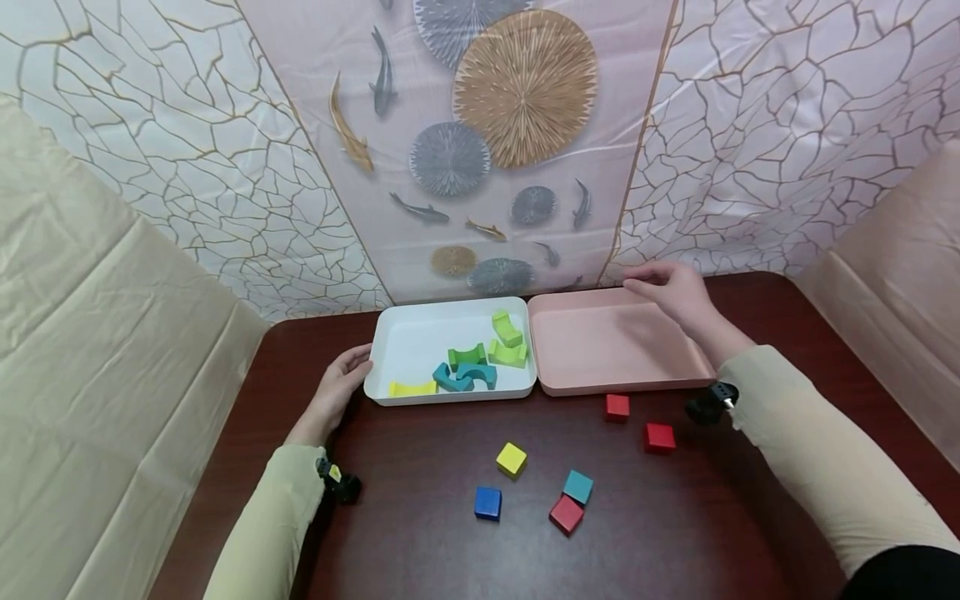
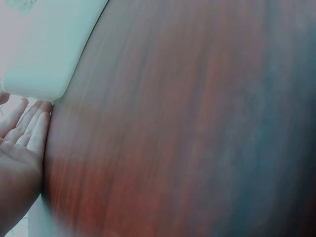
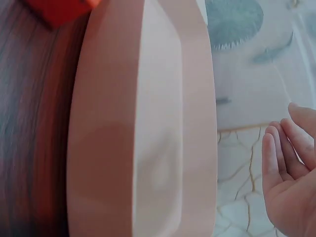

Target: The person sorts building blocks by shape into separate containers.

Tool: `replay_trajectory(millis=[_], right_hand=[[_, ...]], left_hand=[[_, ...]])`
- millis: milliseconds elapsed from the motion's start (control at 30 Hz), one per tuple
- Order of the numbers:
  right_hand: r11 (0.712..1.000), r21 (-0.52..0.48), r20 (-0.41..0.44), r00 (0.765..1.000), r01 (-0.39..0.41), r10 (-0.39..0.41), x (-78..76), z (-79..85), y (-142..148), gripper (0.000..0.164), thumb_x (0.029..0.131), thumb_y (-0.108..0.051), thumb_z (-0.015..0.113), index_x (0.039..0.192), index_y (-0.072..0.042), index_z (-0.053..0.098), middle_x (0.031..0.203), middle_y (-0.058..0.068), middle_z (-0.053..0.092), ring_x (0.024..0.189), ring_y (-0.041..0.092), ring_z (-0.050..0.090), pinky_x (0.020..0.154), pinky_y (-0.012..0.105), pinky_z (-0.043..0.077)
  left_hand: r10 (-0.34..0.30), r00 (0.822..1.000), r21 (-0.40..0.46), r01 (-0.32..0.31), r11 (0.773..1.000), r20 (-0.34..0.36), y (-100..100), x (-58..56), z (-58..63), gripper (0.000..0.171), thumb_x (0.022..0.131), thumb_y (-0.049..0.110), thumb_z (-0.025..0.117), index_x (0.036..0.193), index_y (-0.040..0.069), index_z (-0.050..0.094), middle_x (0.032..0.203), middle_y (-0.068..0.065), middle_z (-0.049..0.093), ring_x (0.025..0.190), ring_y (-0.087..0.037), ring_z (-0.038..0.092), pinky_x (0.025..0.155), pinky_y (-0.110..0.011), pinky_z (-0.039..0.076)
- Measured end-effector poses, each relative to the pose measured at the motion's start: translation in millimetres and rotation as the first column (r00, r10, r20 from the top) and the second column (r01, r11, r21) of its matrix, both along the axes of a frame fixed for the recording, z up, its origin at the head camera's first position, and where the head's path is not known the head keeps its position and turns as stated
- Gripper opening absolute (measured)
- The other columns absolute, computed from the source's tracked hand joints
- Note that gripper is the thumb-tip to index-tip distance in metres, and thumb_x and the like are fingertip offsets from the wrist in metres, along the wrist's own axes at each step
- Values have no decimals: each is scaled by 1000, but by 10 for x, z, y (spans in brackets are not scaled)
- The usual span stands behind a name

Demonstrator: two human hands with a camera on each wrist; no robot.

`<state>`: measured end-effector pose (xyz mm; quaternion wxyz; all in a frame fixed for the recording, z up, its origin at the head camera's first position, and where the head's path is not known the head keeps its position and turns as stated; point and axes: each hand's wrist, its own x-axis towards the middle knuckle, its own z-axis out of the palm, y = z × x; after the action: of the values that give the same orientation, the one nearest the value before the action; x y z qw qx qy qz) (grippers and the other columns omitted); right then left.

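A white tray (image 1: 408, 333) on the dark table holds several curved blocks: green (image 1: 467, 357), lime (image 1: 507, 353), teal (image 1: 477, 374) and yellow (image 1: 412, 389). At its left end is my left hand (image 1: 341, 387), fingers stretched toward the tray's side; in the left wrist view the hand (image 2: 22, 143) shows its fingertips close to the tray wall (image 2: 44, 69). My right hand (image 1: 675, 300) is raised over the right end of the bare pink tray (image 1: 600, 337), its fingers loosely extended. The right wrist view shows that hand (image 3: 291, 173) holding nothing, apart from the tray rim.
In front of the trays lie cubes: a yellow cube (image 1: 512, 460), a blue cube (image 1: 487, 503), a teal cube (image 1: 577, 487) touching a red cube (image 1: 566, 515), and two more red cubes (image 1: 659, 438) near the pink tray. A patterned cloth (image 1: 450, 242) hangs behind the table.
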<state>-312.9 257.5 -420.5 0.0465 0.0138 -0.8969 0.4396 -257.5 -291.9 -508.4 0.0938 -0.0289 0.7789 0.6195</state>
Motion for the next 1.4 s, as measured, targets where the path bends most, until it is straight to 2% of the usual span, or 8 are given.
replay_trajectory(millis=[133,400,500,767,833,900,1033,1400], right_hand=[[1000,12,6,1000,16,-16,50,-33,183,42,101,-31,74,130,-2,74,129,12,75,88,-20,52,79,8,44],[996,31,-19,996,89,-88,128,-128,485,42,100,-32,76,126,0,76,103,-21,75,90,-17,51,74,7,43],[992,31,7,992,124,-124,158,-180,593,45,101,-36,74,128,1,74,104,-19,73,93,-10,50,74,10,44],[978,47,76,975,205,-208,200,-375,846,50,103,-39,70,131,2,72,123,12,73,89,-6,51,71,12,45],[975,47,82,972,215,-218,217,-419,901,51,104,-40,69,132,2,71,114,4,74,90,-6,50,71,12,45],[974,33,79,971,222,-224,234,-456,948,51,104,-39,69,132,3,71,98,-14,73,89,-8,50,71,11,45],[974,-1,74,971,229,-228,261,-506,1016,52,104,-38,68,133,4,69,76,-45,52,84,-16,48,72,9,44],[977,-101,137,975,189,-175,356,-658,1074,60,105,-40,66,139,9,61,77,-42,54,72,-19,58,67,8,50]], left_hand=[[-2,1000,6,2,1000,-5,1,2,-2,55,115,19,48,164,0,32,169,-23,37,153,-34,39,93,-5,44],[-5,1000,16,5,1000,-5,10,-3,3,56,115,19,47,164,-1,31,169,-24,36,154,-35,38,93,-5,45],[-6,1000,16,6,1000,-3,14,-4,12,56,115,20,47,165,0,31,169,-23,36,154,-34,39,93,-5,45],[-7,1000,12,7,1000,-11,10,-27,-4,56,115,20,47,164,-1,31,169,-24,37,153,-34,39,94,-6,46],[-8,1000,13,8,1000,-11,8,-28,-3,56,115,20,47,164,-1,31,169,-24,37,154,-34,38,94,-5,45],[-10,1000,12,10,1000,-12,7,-29,-2,56,115,20,47,164,-1,31,169,-24,36,154,-34,38,94,-5,45],[-10,1000,12,10,1000,-12,4,-29,-3,56,115,20,47,164,-1,30,169,-24,36,154,-34,38,94,-5,45],[-8,1000,13,8,1000,-3,-8,2,1,56,115,20,47,165,0,30,169,-23,36,154,-34,39,94,-6,45]])
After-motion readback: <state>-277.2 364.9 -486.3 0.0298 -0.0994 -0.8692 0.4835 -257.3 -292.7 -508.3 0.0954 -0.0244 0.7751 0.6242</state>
